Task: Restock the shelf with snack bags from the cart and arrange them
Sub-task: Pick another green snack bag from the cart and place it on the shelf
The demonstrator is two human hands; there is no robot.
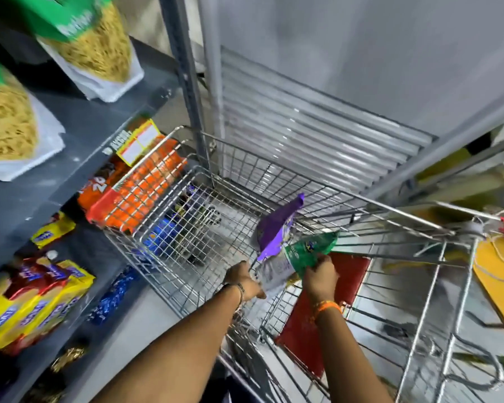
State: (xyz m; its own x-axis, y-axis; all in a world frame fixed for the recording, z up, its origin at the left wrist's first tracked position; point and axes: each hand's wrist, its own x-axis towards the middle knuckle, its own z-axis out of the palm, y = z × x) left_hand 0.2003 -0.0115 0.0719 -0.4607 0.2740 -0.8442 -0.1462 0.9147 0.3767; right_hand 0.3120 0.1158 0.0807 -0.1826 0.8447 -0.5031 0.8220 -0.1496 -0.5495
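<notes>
Right hand (320,279) grips green bag (309,251); left hand (243,279) grips purple bag (277,228), pointing up-right over cart (186,228).

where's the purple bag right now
The purple bag is in the middle of the head view, over the wire cart, just above the green bag in the right hand.

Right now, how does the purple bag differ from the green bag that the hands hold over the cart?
The purple bag stands farther from the person and points upward; the green bag lies nearer and tilts toward the right. The right hand pinches the green bag at its lower edge, while the left hand is beside a silvery bag below the purple bag. The purple bag looks longer. Both are glossy snack bags held above the wire cart.
</notes>
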